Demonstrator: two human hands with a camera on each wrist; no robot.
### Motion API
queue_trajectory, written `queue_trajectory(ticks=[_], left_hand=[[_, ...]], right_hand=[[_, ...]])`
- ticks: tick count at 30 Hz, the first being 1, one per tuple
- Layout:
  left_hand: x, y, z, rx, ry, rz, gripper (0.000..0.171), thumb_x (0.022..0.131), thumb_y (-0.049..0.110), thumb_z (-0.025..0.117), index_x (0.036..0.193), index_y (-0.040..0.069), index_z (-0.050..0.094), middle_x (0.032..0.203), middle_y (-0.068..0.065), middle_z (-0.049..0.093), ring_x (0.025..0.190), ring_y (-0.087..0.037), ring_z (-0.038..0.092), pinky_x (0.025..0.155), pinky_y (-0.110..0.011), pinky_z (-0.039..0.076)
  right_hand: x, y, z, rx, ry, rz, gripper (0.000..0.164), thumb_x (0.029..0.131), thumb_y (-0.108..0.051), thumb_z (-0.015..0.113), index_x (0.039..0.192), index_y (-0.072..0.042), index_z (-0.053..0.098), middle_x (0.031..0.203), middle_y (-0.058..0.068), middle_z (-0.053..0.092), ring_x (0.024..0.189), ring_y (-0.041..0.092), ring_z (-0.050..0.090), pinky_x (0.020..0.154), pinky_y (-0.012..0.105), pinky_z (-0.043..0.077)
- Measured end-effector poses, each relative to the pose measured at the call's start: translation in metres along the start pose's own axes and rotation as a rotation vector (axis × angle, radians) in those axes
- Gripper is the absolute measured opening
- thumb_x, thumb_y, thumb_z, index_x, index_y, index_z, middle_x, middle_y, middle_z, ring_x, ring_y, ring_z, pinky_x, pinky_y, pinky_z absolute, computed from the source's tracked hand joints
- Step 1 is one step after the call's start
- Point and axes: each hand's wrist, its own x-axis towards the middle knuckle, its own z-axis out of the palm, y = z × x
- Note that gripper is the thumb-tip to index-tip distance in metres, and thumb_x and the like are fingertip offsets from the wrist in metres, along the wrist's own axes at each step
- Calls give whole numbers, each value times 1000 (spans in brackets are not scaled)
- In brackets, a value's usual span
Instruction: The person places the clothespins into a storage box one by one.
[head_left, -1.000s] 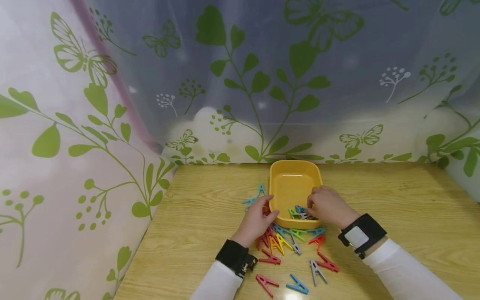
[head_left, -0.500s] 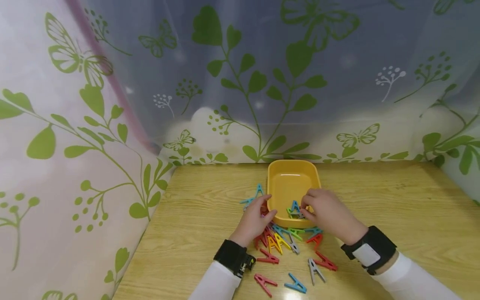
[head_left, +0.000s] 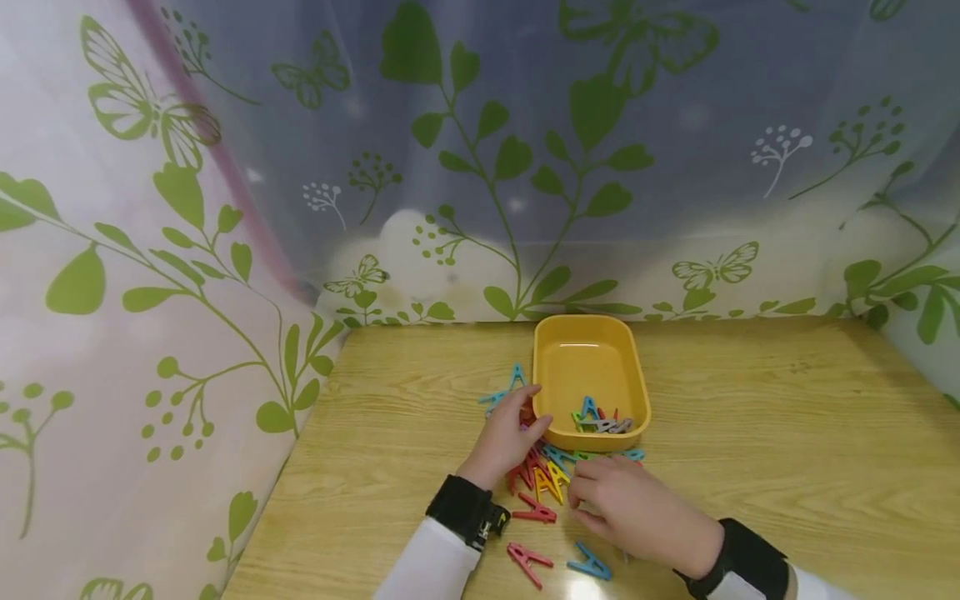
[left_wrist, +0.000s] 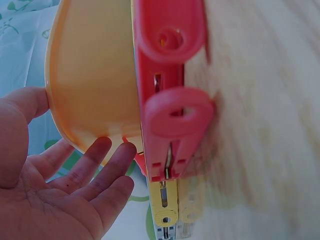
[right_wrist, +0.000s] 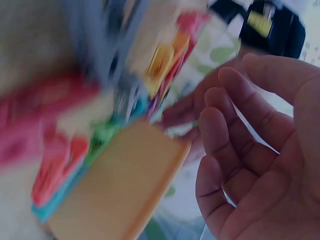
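Observation:
A yellow tray [head_left: 561, 358] stands against the back curtain, with several clothespins [head_left: 603, 426] lying at its near end. My left hand [head_left: 498, 437] rests at the tray's left side; the left wrist view shows the thumb at the rim and loosely bent fingers at the wall. My right hand [head_left: 626, 508] is over the clothespins in front of the tray, its fingers loosely curled, and the right wrist view shows nothing in them. It covers part of the pile. Close to it lie a yellow clothespin [head_left: 556, 481] and a blue clothespin [head_left: 590, 562].
Two blue clothespins [head_left: 517, 377] lie left of the tray. Red clothespins [head_left: 529, 562] lie on the wooden table [head_left: 757, 408] nearer the front. A printed curtain [head_left: 675, 167] closes off the back and left side.
My right hand has left the inside of the tray and come down toward the front, over the loose clothespins. More clothespins show in the tray. The left hand stays at its side.

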Motion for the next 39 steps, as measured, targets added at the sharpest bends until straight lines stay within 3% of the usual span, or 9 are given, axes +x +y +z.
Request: queue_trajectory(ticks=[4,8,17,31,39], left_hand=[[0,0,-1,-7,3,-1,52,103,24,66,149,5,51,133,-17,61,108,-25,62,89,-38,53],[0,0,0,-2,4,-7,52,102,25,66,149,5,51,135,-18,61,111,-26,62,92,-40,53],[-1,0,0,-8,-1,-14,53,102,25,67,149,6,51,139,-17,60,115,-27,61,97,-43,53],[-1,3,-1,-7,-9,-28,53,103,26,66,150,7,50,143,-16,57,120,-27,60,102,-44,51],[-1,3,-1,-9,-17,-38,54,103,27,65,151,7,49,144,-16,57,123,-27,59,104,-44,51]], right_hand=[[0,-12,10,38,-49,-50,11,93,-28,78,85,-27,70,84,-18,54,76,-2,49,73,28,47],[-1,-20,19,26,-47,-85,14,93,-35,77,84,-30,68,83,-20,53,79,-3,50,76,27,48],[2,-31,30,100,-149,-47,16,95,-39,74,84,-31,65,85,-23,52,83,-2,52,82,33,49],[4,-33,36,52,-124,-72,12,93,-28,76,84,-30,69,84,-21,57,84,1,57,79,32,50],[4,-33,27,59,-120,-42,13,92,-30,78,81,-31,69,82,-23,55,81,-3,54,77,30,47]])
